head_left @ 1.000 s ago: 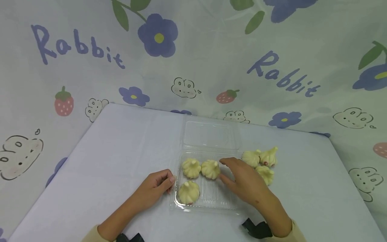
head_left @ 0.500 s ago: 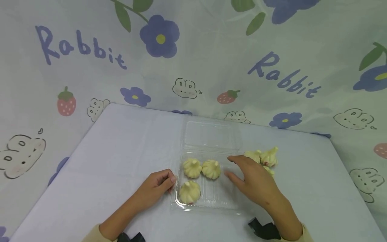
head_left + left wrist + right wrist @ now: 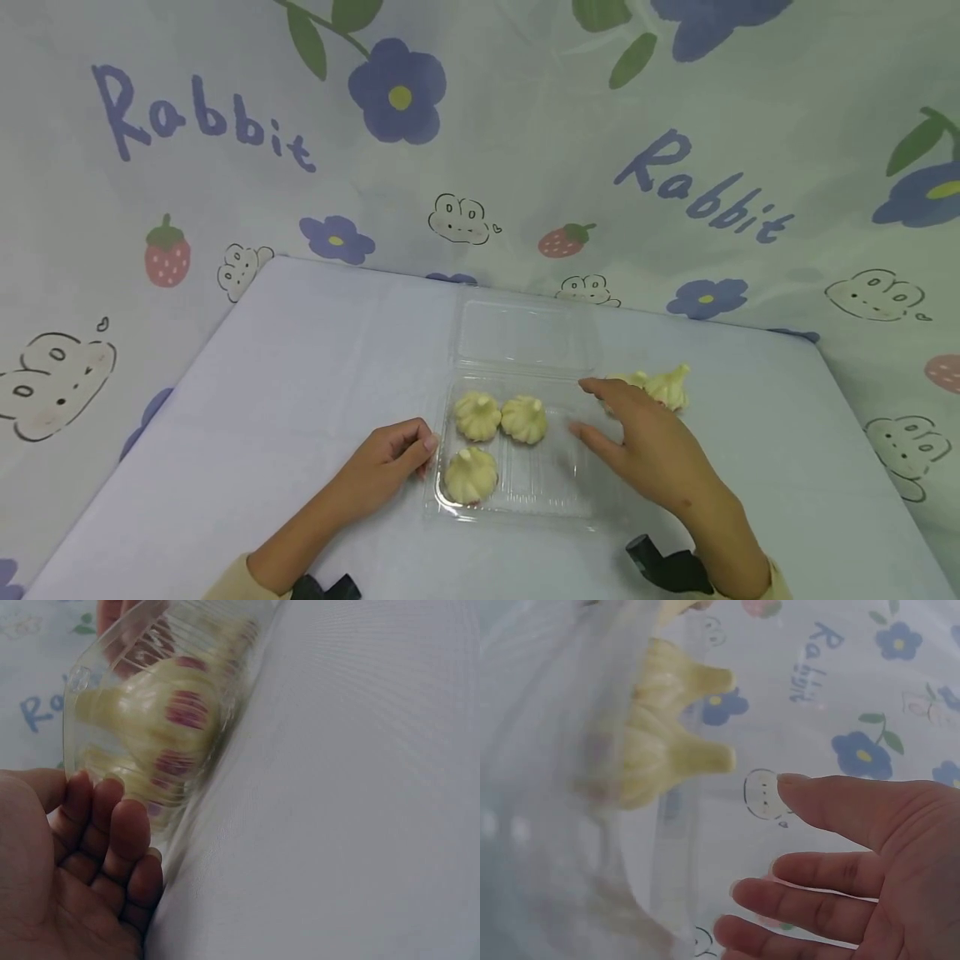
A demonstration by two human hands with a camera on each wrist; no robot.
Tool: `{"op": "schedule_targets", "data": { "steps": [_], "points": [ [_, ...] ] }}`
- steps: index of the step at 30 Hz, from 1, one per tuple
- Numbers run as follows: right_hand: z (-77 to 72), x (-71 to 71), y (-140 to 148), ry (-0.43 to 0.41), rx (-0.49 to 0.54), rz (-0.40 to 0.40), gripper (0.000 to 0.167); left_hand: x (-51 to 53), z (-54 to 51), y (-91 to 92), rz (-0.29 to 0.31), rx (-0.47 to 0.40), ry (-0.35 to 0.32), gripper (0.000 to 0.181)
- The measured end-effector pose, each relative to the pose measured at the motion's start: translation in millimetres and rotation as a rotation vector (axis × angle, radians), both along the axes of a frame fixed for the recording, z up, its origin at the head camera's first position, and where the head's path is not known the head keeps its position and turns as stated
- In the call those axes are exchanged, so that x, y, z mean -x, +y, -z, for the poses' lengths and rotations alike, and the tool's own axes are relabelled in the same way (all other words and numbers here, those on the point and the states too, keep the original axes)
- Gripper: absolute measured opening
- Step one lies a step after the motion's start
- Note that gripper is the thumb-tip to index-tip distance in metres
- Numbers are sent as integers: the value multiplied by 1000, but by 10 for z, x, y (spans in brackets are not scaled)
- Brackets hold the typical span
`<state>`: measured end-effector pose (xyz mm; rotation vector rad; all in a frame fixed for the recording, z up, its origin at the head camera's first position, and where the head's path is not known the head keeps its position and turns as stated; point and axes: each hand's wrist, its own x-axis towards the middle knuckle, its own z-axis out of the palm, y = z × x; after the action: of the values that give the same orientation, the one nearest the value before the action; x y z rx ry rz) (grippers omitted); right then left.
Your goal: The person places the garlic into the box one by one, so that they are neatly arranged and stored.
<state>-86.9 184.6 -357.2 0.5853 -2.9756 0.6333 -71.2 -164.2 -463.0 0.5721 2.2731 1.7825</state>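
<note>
Rightward, away from the bulbs in the tray, our right hand (image 3: 652,442) has shifted since the earlier frame; its thumb and fingers stand well parted, holding nothing, by the tray's right side. With our left hand (image 3: 386,467) we pinch the left rim of the clear tray (image 3: 540,483). Between our hands, three pale garlic bulbs (image 3: 469,476) sit inside it, nearer the left one. Past our right hand, loose bulbs (image 3: 667,387) lie partly hidden on the white worktop (image 3: 337,350). Beyond both hands lies the open lid (image 3: 525,333), then the rabbit-print backdrop (image 3: 510,158).

light: soft, greyish | glint: corner of tray (image 3: 536,487) | right wrist: hazy
</note>
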Motion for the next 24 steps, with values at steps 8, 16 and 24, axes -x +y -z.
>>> {"op": "schedule_targets", "data": {
  "steps": [8,16,24],
  "points": [
    [-127,17,205,-60,4,63,62,12,-9,33,13,5,-12,27],
    [-246,67,372,-84,-10,131,69,-8,-42,9,-7,25,-18,28],
    [-264,104,565,-105,2,131,74,-15,-43,3,-10,12,-22,27]
  ]
}}
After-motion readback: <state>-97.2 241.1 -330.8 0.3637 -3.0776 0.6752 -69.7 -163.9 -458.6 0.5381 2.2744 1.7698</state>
